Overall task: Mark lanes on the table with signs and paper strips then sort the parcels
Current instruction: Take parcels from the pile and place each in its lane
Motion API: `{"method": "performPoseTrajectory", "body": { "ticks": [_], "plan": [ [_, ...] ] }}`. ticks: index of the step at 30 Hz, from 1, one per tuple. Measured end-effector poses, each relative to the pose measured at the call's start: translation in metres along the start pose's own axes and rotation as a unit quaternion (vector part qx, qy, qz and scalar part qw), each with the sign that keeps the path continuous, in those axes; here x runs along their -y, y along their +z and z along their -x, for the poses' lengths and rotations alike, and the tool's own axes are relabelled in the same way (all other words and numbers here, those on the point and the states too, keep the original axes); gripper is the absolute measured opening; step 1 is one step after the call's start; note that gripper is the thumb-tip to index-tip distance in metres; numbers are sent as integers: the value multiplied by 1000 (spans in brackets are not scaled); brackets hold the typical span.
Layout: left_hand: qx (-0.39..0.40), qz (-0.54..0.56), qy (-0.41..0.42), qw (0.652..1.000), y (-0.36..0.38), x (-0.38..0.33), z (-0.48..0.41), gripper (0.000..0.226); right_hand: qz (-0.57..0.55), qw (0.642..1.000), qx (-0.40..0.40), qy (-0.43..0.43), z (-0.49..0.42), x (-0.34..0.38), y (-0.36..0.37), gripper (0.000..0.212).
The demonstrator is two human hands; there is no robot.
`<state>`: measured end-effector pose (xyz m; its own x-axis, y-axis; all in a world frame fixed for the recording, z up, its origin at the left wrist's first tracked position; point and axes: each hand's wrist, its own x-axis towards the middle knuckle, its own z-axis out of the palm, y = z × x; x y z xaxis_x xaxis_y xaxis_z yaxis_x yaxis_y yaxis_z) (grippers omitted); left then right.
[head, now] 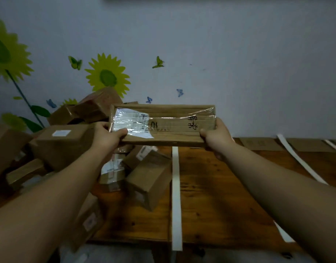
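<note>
Aloft over the far side of the wooden table point(220, 186), a flat, oblong cardboard parcel point(174, 130) hangs between our two hands. Our left hand point(106, 134) grips its left end, thumb curled over the top face onto the tape. Our right hand point(214, 137) clamps the right end, thumb on top and fingers beneath. Clear tape, wrinkled and shining, wraps the box, covering a white shipping label point(133, 124) and running over black handwritten marks on the brown board. The box is sealed and we cannot see what it holds. Below and to the left, a loose heap of brown cartons point(64, 143), taped shut and some bearing white labels, sprawls across that end of the table. A white paper strip point(176, 196) runs straight from the near edge toward the far one over the varnished, knotty planks, just right of the heap. A second strip point(299, 160) lies well apart to the right. Flat cardboard signs point(262, 144) rest along the far edge by the pale wall.
</note>
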<state>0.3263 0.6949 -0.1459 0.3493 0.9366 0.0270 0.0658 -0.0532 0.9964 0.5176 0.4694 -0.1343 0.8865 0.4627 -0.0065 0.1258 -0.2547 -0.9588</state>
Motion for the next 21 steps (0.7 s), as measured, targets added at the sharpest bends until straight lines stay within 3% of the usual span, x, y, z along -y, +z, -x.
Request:
{"method": "performPoseTrajectory", "body": {
  "ticks": [10,21],
  "plan": [
    [63,6,15,998,121,7,104,59,1,999,-24,-31,10,-52,-164,43],
    [180,8,50,982,309,-30,187,52,51,982,-169,-62,5,-97,-348,79]
  ]
}}
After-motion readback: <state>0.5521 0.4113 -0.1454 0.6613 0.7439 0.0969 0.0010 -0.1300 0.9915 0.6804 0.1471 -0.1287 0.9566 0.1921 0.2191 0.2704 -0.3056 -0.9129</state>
